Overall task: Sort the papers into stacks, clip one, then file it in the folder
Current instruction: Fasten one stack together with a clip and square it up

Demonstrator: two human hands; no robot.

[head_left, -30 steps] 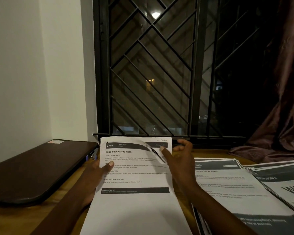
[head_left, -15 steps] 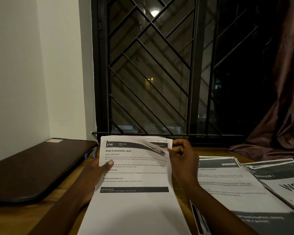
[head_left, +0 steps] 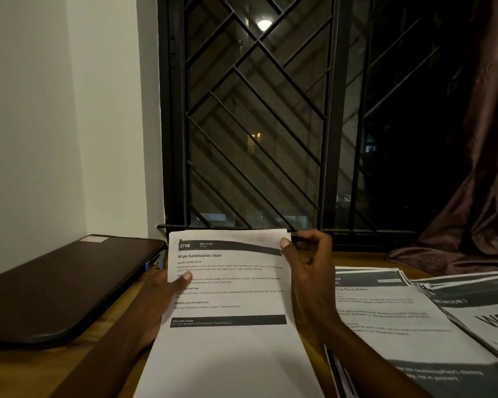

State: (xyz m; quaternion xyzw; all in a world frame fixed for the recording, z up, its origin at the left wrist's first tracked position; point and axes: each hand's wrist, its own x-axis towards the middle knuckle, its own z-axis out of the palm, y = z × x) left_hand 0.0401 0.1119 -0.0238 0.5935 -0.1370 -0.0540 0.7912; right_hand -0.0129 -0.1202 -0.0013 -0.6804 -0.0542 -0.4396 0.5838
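Papers (head_left: 230, 349) held above the bench (head_left: 26, 369), left hand (head_left: 158, 300) gripping the left edge, right hand (head_left: 311, 271) fingers (head_left: 285, 242) pinching the top right corner: light, floppy, slick sheet on sheet, probably best taken by two edges.

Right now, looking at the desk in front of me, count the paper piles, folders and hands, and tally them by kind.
Papers in hand: 1, the held sheaf
Paper stacks lying flat: 2, the middle stack and the far-right stack
Folders: 1, the dark brown folder
Hands: 2, the left hand and the right hand, both on the held sheaf
Total: 6
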